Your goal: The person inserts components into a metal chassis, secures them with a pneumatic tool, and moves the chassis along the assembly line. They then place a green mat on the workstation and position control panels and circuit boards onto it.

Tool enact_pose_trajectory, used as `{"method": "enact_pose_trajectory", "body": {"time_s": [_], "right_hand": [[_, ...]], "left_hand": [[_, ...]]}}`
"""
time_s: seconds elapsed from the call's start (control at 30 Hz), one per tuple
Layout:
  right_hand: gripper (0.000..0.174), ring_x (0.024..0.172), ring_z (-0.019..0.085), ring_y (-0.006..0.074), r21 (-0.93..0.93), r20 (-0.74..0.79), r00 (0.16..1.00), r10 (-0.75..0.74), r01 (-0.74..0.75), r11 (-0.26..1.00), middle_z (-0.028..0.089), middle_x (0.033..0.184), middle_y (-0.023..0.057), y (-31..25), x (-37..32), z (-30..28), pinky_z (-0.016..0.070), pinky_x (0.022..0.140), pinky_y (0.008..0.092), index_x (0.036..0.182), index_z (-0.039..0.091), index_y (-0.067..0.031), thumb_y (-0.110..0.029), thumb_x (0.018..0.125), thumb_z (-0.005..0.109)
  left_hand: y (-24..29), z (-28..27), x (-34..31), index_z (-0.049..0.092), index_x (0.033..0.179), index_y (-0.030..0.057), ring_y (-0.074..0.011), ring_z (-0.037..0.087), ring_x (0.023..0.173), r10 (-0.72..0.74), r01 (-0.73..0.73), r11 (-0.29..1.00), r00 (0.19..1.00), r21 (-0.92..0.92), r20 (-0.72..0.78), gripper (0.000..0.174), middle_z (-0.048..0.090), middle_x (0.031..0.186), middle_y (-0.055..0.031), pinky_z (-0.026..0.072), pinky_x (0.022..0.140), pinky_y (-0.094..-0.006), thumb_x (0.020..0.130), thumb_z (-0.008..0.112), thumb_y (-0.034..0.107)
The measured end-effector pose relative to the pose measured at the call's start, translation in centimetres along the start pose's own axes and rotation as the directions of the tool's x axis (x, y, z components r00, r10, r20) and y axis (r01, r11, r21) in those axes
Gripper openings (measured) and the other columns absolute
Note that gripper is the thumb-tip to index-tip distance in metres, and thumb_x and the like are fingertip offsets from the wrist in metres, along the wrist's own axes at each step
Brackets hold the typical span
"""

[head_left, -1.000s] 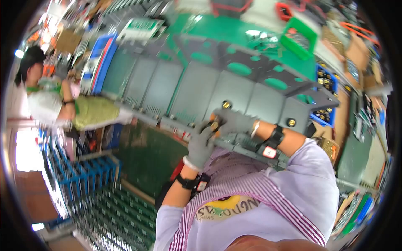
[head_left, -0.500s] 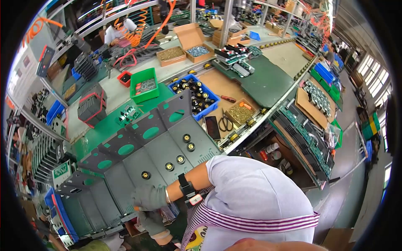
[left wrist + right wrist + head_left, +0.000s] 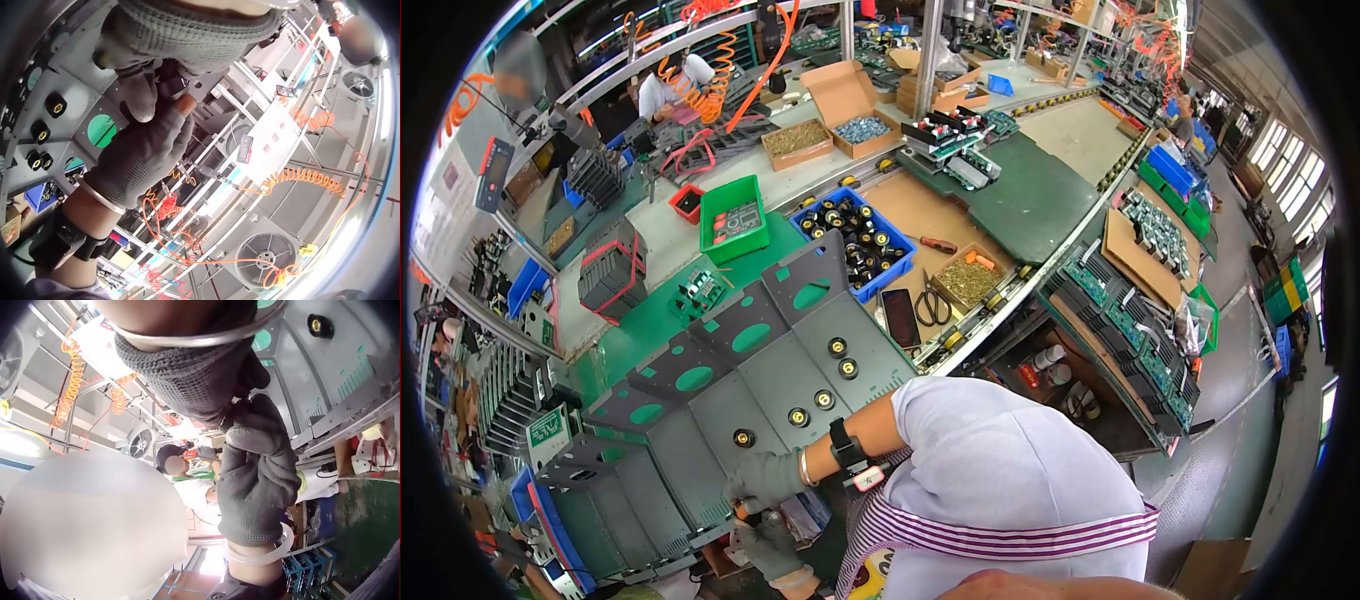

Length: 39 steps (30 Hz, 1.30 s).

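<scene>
Both hands wear grey gloves and meet at the near edge of a grey metal housing [image 3: 710,425]. My right hand [image 3: 768,478] is above my left hand [image 3: 768,548] in the head view. Between them, in the left wrist view, is a small dark part [image 3: 174,86], mostly covered by the fingers of both hands. The left hand [image 3: 259,462] has curled fingers in the right wrist view, with the right hand [image 3: 194,375] pressed close against it. Several black round parts with brass centres [image 3: 798,417] lie on the housing beyond the right hand.
Behind the housing stand a blue bin [image 3: 892,272] of similar black parts and a green bin [image 3: 740,247]. To the right lie a phone [image 3: 900,318], scissors [image 3: 933,306], a screwdriver [image 3: 939,244] and a box of small brass-coloured pieces [image 3: 968,280]. Another person [image 3: 194,484] stands nearby.
The head view has swung round to the right, bringing the bins and bench into sight, then shifted slightly. Both hands stay together at the housing's edge throughout.
</scene>
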State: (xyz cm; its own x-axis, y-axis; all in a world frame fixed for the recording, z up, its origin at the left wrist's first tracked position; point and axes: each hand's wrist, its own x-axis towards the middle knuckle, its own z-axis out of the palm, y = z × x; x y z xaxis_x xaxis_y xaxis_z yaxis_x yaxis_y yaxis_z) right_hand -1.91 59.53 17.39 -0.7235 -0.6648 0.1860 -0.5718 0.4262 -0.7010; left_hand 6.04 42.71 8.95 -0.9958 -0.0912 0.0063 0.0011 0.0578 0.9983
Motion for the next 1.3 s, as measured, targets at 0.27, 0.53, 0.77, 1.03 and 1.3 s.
{"method": "enact_pose_trajectory", "body": {"time_s": [0.27,0.53,0.77,1.03,1.3], "right_hand": [[0.04,0.085,0.058,0.0287,0.171,-0.005,0.977,-0.215,0.213,0.962,0.06,0.096,0.0097,4.0,2.0,1.2,0.0461,0.074,0.0379,0.105,0.058,-0.0124,-0.014,0.065,0.059],[0.039,0.093,0.052,0.0285,0.126,0.061,0.976,-0.208,0.199,0.972,0.055,0.097,0.0122,4.8,2.7,1.7,0.0441,0.078,0.039,0.107,0.056,-0.0106,-0.015,0.068,0.055],[0.033,0.083,0.055,0.0307,0.198,0.139,0.97,-0.198,0.169,0.966,0.056,0.089,0.0136,5.8,2.9,3.5,0.0462,0.07,0.0392,0.1,0.056,-0.0076,-0.016,0.068,0.055],[0.037,0.063,0.054,0.012,0.478,0.556,0.734,0.39,-0.666,0.573,0.059,0.072,0.0054,9.2,6.4,6.1,0.0449,0.06,0.0253,0.114,0.055,-0.0034,-0.014,0.079,0.048],[0.035,0.07,0.057,0.0141,0.376,0.493,0.752,0.437,-0.638,0.672,0.063,0.081,0.0101,9.5,4.9,10.4,0.046,0.068,0.0238,0.109,0.056,0.0022,-0.013,0.078,0.049]], "left_hand": [[6.4,4.1,1.5,0.047,0.116,0.003,-0.0179,0.049,0.104,-0.258,0.213,0.697,0.965,-0.685,0.039,0.042,0.051,0.114,-0.0074,0.0412,0.088,-0.0322,0.084,0.055,0.028],[3.2,3.7,0.3,0.047,0.114,0.0048,-0.0201,0.054,0.096,-0.405,0.261,0.591,0.914,-0.764,0.0,0.034,0.054,0.107,-0.007,0.0459,0.081,-0.0334,0.09,0.045,0.03],[3.0,3.6,0.2,0.044,0.111,-0.0009,-0.0194,0.054,0.096,-0.396,0.109,0.366,0.917,-0.924,-0.048,0.034,0.053,0.106,-0.0111,0.0438,0.084,-0.0319,0.091,0.043,0.026],[-7.1,0.5,-3.9,0.053,0.097,-0.0018,-0.022,0.06,0.074,-0.454,0.24,0.862,0.754,-0.446,-0.474,0.026,0.059,0.085,-0.0103,0.0502,0.066,-0.0315,0.085,0.053,0.021],[-5.6,2.1,0.5,0.058,0.082,0.002,-0.0226,0.059,0.07,0.015,0.272,0.74,0.908,0.615,-0.419,0.01,0.059,0.075,-0.0112,0.0466,0.059,-0.032,0.072,0.056,0.001]]}}
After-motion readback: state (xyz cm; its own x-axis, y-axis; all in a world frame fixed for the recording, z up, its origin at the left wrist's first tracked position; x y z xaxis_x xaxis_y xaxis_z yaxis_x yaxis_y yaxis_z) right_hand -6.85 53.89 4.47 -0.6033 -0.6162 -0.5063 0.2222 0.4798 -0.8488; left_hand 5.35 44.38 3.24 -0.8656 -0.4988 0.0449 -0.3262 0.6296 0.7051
